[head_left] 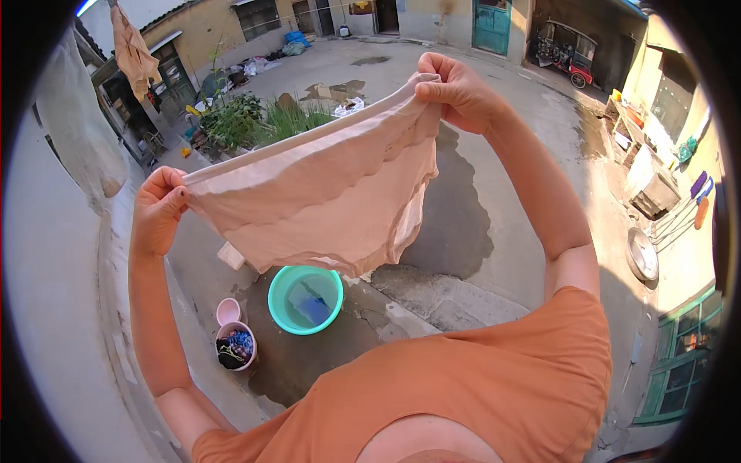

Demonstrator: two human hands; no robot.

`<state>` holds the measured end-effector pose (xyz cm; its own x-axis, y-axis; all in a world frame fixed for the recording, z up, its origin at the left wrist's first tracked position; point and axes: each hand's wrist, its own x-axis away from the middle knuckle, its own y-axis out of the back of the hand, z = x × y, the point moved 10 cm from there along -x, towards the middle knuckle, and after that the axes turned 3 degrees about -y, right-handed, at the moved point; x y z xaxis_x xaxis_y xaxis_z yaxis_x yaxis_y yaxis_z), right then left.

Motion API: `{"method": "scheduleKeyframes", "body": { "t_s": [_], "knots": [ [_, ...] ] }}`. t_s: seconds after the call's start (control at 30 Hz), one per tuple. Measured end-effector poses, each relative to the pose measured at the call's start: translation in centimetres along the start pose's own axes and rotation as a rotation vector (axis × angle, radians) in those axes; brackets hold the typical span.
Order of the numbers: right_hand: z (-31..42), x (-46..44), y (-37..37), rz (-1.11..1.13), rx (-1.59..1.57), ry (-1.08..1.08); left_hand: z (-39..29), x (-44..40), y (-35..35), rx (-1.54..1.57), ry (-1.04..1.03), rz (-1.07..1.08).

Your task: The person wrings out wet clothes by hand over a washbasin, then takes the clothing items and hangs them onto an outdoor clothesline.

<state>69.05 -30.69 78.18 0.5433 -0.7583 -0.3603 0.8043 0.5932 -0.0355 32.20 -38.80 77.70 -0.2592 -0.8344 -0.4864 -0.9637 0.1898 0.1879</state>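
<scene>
Pale pink cloth underpants [324, 189] up in air, pulled wide between two hands. Left hand [160, 207]: fingers pinched tight on one top corner. Right hand [461, 94]: fingers pinched tight on other top corner, higher up. Below, on wet grey ground [285, 370]: round green tub [309, 329] with water [295, 289], blue thing [315, 310] in it, maybe cloth, hard to tell. Near tub: round pink bucket [245, 367] of blue and black cloths [235, 347], small pink bowl [228, 311] right by it.
</scene>
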Motion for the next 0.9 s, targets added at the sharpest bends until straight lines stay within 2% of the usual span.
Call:
{"method": "scheduleKeyframes", "body": {
  "t_s": [0.13, 0.33, 0.37, 0.43, 0.5, 0.57, 0.67, 0.8, 0.9],
  "knots": [
    [3.8, -2.3, 0.8, -0.026, 0.091, 0.118, -2.7, -1.5, -0.7, -0.134, -0.030, -0.189],
    [9.1, -6.3, 0.5, -0.081, 0.339, 0.293, -1.8, -3.9, 1.5, -0.521, 0.107, -0.234],
    [9.6, -7.4, -0.1, -0.074, 0.348, 0.328, -1.8, -4.8, 1.1, -0.633, 0.045, -0.210],
    [9.2, -10.2, -2.0, -0.029, 0.327, 0.254, -1.9, -6.9, -0.6, -0.857, -0.072, -0.152],
    [8.6, -12.6, -4.5, 0.004, 0.371, 0.212, -3.9, -9.6, -4.9, -0.354, -0.212, -0.200],
    [7.8, -14.2, -6.9, 0.023, 0.484, 0.194, -5.5, -12.6, -10.5, -0.067, -0.312, -0.145],
    [8.1, -15.6, -8.3, 0.045, 0.442, 0.206, -3.1, -17.1, -11.6, 0.164, -0.224, -0.158],
    [11.3, -14.8, -6.9, -0.035, 0.322, 0.220, -6.0, -18.6, -11.4, 0.251, -0.268, -0.174],
    [11.5, -14.8, -6.1, -0.012, 0.186, 0.177, -9.8, -19.9, -10.4, 0.042, -0.435, -0.198]
  ]
}}
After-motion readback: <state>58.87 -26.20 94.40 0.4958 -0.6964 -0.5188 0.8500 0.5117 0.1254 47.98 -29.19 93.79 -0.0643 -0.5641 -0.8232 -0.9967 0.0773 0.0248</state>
